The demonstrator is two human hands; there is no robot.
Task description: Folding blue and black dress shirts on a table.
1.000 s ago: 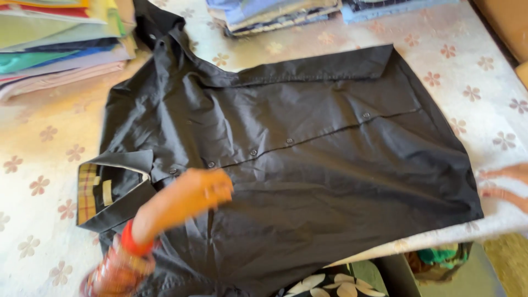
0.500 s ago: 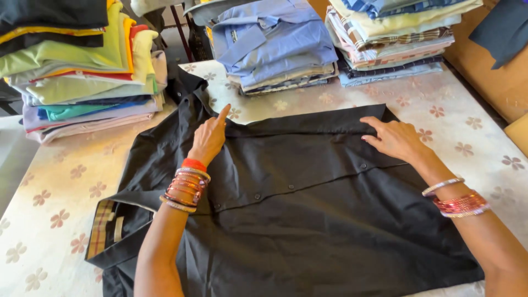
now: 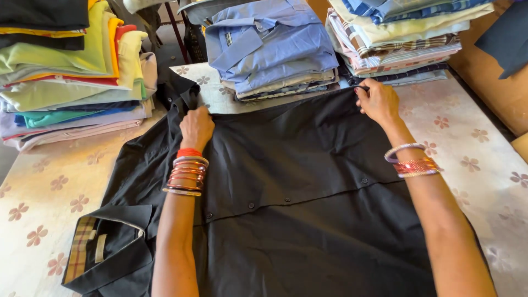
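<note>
Head view: one black shirt (image 3: 308, 220) lies spread flat, buttons up, across the middle of the counter (image 3: 49, 187), which is covered by a pale cloth printed with flowers. Its collar, lined in a check pattern, points toward the lower left corner.

Two hands work at the shirt's far edge. The left hand (image 3: 196, 127) has its grip closed in a loose fist, knuckles up, pinching the black fabric near the far left of the shirt; a stack of red and metal bangles sits on that wrist. The right hand (image 3: 378, 100) has its fingers curled down on the far right corner of the fabric, thumb tucked under, so its grip is closed on the cloth too; a few bangles ring that wrist.

Three piles of folded shirts stand beyond the black one: a mixed-colour pile (image 3: 71, 71) at left, a blue pile (image 3: 269, 49) in the middle, a striped and checked pile (image 3: 401, 38) at right.
</note>
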